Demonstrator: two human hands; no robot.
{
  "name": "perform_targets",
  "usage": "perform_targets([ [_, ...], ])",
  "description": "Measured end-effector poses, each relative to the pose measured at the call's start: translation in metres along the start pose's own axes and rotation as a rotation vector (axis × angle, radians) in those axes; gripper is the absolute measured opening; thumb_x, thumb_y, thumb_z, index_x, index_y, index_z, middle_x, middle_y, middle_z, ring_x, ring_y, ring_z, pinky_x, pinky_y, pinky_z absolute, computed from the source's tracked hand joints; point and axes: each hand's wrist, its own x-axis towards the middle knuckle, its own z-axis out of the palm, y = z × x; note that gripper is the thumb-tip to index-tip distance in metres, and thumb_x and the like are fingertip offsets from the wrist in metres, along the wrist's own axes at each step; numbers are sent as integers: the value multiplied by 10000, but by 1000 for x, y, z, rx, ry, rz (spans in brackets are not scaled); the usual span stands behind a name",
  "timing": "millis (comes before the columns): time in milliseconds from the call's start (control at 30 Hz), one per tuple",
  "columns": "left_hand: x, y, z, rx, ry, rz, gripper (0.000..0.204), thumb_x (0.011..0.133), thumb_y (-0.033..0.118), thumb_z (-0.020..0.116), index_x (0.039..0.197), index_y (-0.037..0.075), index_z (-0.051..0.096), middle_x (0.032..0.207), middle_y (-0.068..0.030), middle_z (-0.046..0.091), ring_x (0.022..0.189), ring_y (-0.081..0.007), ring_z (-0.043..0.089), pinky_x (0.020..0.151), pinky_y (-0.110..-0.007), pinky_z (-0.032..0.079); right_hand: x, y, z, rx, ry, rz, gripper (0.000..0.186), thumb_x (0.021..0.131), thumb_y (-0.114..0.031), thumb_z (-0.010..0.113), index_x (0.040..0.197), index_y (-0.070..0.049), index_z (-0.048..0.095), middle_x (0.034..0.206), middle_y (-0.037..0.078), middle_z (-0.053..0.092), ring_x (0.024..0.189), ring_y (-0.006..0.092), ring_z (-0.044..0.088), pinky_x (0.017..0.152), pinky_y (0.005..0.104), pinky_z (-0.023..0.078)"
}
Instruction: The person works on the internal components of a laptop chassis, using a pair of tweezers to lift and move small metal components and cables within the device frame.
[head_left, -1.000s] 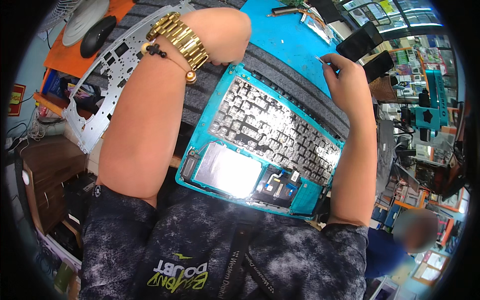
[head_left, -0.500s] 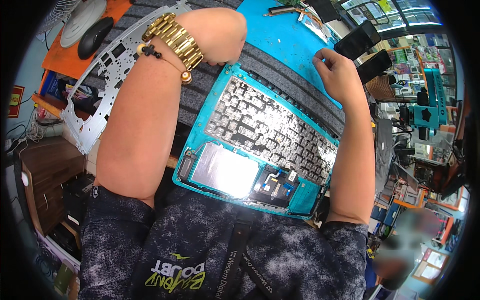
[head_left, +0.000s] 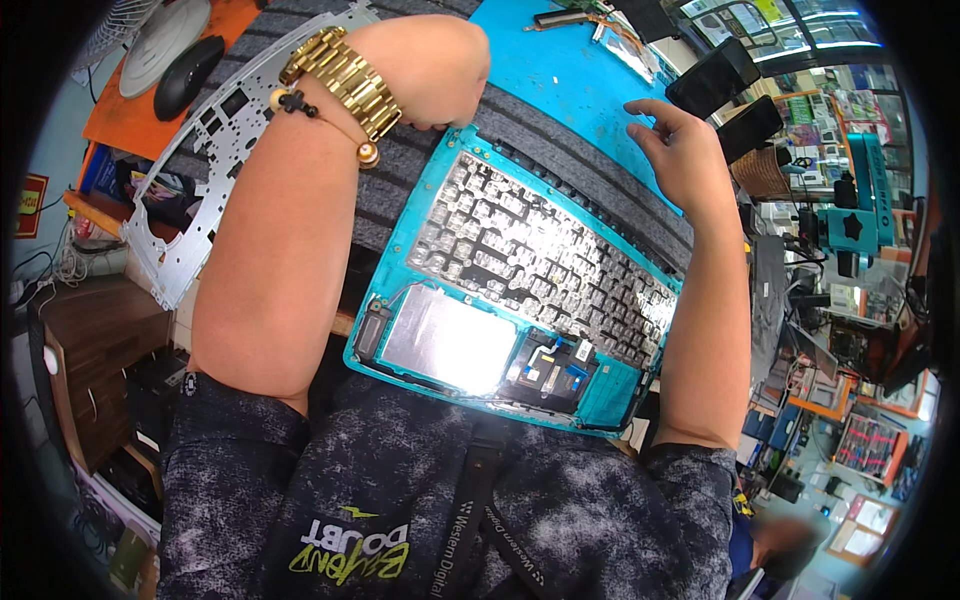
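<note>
Teal keyboard panel point(head_left: 530, 270) lies near left grip point(head_left: 432, 75) (contact unclear).

On the shirt point(head_left: 400, 490) I see green-and-white lettering point(head_left: 350, 550); over that shirt, a black lanyard point(head_left: 472, 490) carries white print.

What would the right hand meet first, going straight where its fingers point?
Probably the blue work mat: the right hand points across it, though its height above the mat is unclear.

Teal kbd. frame point(head_left: 605, 395) (silvery plate point(head_left: 435, 335)), blu mat point(head_left: 540, 75), gry/blk striped cloth point(head_left: 390, 190).
</note>
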Motion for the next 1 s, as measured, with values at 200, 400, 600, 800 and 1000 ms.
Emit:
perform_targets([
  [200,-1,1,-1,-26,-10,-3,138,948,106,821,1011,-15,835,824,-137,812,720,-214,791,674,-374,644,1,4,3,101,48,-3,233,1059,-229,768,1209,-51,758,895,173,743,818,356,727,808,473,581],
  [400,1,0,0,7,-7,3,147,971,126,826,1009,-16,831,830,-135,813,726,-212,792,683,-375,651,6,10,2,83,-21,0,189,1024,-175,705,1145,-30,697,951,191,753,865,372,732,840,465,585],
  [600,2,0,1,15,-13,-1,154,974,131,819,1014,-17,830,838,-134,816,735,-213,796,689,-378,654,10,15,8,93,-25,-47,190,1034,-178,697,1153,-31,702,952,200,751,859,369,727,834,472,583],
  [800,3,-1,1,21,-14,-2,148,956,121,809,1012,-15,832,839,-136,817,730,-215,796,686,-376,653,12,14,9,64,-25,-8,243,1099,-275,735,1218,-63,727,939,202,742,801,352,694,780,473,565],
  [1000,2,-1,2,-9,-4,-11,144,942,114,802,1004,-13,831,819,-134,811,711,-212,787,673,-376,640,-2,5,0,37,59,30,322,1093,-320,790,1338,-112,771,856,79,639,778,205,577,757,400,523],
])
